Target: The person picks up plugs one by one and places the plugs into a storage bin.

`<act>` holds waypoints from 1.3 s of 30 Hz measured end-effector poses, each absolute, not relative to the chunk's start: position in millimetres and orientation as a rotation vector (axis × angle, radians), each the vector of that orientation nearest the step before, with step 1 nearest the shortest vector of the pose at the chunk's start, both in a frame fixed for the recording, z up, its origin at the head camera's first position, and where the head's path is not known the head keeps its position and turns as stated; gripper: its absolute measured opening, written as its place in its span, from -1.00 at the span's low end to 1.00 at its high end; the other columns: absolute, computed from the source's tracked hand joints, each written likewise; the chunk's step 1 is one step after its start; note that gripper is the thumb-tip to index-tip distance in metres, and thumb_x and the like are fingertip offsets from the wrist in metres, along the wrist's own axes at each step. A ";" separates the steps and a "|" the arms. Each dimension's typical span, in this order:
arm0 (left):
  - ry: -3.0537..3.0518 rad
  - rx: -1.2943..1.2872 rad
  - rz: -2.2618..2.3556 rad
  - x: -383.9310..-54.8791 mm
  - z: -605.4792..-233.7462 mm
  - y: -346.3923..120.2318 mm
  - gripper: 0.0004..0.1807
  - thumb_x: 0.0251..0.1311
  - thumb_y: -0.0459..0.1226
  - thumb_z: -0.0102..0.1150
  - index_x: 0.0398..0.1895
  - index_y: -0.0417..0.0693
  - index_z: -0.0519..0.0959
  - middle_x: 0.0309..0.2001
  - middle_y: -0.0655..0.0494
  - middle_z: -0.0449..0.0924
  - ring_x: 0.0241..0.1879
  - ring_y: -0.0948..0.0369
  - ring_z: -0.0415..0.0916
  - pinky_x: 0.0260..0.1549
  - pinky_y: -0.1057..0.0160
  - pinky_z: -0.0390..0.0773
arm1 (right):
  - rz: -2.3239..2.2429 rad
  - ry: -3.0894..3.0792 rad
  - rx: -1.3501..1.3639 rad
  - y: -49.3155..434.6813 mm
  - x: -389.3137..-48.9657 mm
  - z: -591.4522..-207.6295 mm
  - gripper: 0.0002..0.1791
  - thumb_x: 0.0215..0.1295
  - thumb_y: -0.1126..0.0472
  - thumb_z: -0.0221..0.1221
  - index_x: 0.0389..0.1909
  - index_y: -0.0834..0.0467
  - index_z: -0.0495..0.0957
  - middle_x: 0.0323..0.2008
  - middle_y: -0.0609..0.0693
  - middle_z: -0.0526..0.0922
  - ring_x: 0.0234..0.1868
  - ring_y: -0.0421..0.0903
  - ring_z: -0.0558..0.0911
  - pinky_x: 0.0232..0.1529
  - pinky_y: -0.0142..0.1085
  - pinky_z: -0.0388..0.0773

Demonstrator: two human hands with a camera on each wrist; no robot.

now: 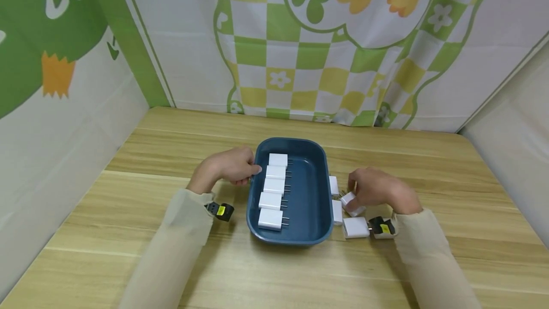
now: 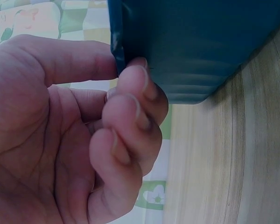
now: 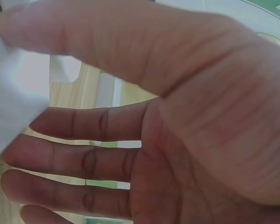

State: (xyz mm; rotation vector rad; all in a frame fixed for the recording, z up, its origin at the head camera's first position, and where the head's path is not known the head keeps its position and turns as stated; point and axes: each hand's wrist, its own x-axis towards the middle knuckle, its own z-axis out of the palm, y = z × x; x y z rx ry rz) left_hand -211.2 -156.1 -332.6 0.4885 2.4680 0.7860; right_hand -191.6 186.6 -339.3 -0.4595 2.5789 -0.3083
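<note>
**Your left sleeve (image 1: 167, 252) and right sleeve (image 1: 433, 256) lie nearest, at 8 and 4 o'clock of the tray (image 1: 306, 194)**

Read the clock from the tray's middle, with 12 o'clock away from you. The checked, flowered curtain (image 1: 330, 63) hangs at 12 o'clock, beyond the wood-grain table (image 1: 240, 275). The blue tray sits on that table, its long sides at 9 and 3 o'clock.

Your left hand (image 1: 235, 165) is at 10 o'clock, gripping the tray's rim; in the left wrist view its fingers are curled. Your right hand (image 1: 379, 189) is at 3 o'clock, pinching a white adapter (image 1: 350, 205) with the thumb laid across it; the right wrist view shows the other fingers fairly straight.

Black wrist devices (image 1: 223, 211) with yellow labels show at both your cuffs.

Inside the tray, five adapters (image 1: 270, 200) form a column along the 9 o'clock side, their prongs (image 1: 285, 221) pointing to 3 o'clock. Outside, a loose adapter (image 1: 333, 185) lies just beside the tray at 3 o'clock, and a second (image 1: 337, 212) and third (image 1: 355, 228) lie at 4 o'clock. The held adapter's prongs point towards 10 o'clock.
</note>
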 end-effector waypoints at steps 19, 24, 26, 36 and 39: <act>2.482 0.480 0.778 -210.2 -331.5 -155.7 -0.56 0.50 -0.26 0.03 -0.62 -0.21 0.58 -0.69 0.11 0.48 -0.69 0.27 0.35 -0.62 0.34 0.38 | -0.273 2.575 -0.481 184.8 -191.1 -339.5 -0.58 -0.03 0.30 0.47 -0.11 0.21 0.59 -0.26 0.03 0.58 -0.29 -0.03 0.53 -0.27 -0.16 0.53; 2.486 0.478 0.780 -210.3 -332.1 -155.6 -0.55 0.51 -0.26 0.03 -0.62 -0.20 0.57 -0.68 0.10 0.48 -0.69 0.27 0.35 -0.62 0.34 0.38 | -0.261 2.573 -0.460 183.8 -191.1 -341.1 -0.54 -0.04 0.33 0.47 -0.06 0.22 0.59 -0.24 0.03 0.58 -0.27 -0.02 0.52 -0.26 -0.15 0.53; 2.486 0.479 0.786 -210.4 -332.6 -155.6 -0.55 0.50 -0.26 0.03 -0.63 -0.20 0.57 -0.68 0.10 0.49 -0.69 0.26 0.35 -0.62 0.34 0.38 | -0.254 2.577 -0.456 183.7 -191.2 -341.9 -0.53 -0.05 0.34 0.48 -0.05 0.23 0.59 -0.24 0.02 0.58 -0.27 -0.02 0.53 -0.25 -0.14 0.54; 2.489 0.483 0.790 -210.6 -333.7 -155.4 -0.56 0.50 -0.26 0.03 -0.62 -0.19 0.56 -0.68 0.08 0.49 -0.69 0.26 0.36 -0.63 0.34 0.39 | -0.238 2.576 -0.460 184.1 -190.9 -341.9 -0.49 -0.06 0.35 0.47 0.00 0.25 0.59 -0.23 0.01 0.59 -0.26 -0.04 0.52 -0.25 -0.16 0.52; 2.490 0.482 0.786 -210.7 -333.4 -155.5 -0.56 0.51 -0.26 0.03 -0.61 -0.20 0.56 -0.67 0.08 0.50 -0.68 0.26 0.37 -0.62 0.34 0.39 | -0.245 2.577 -0.463 185.7 -190.7 -339.9 -0.47 -0.07 0.35 0.47 0.01 0.24 0.59 -0.20 0.03 0.60 -0.26 -0.03 0.52 -0.24 -0.15 0.52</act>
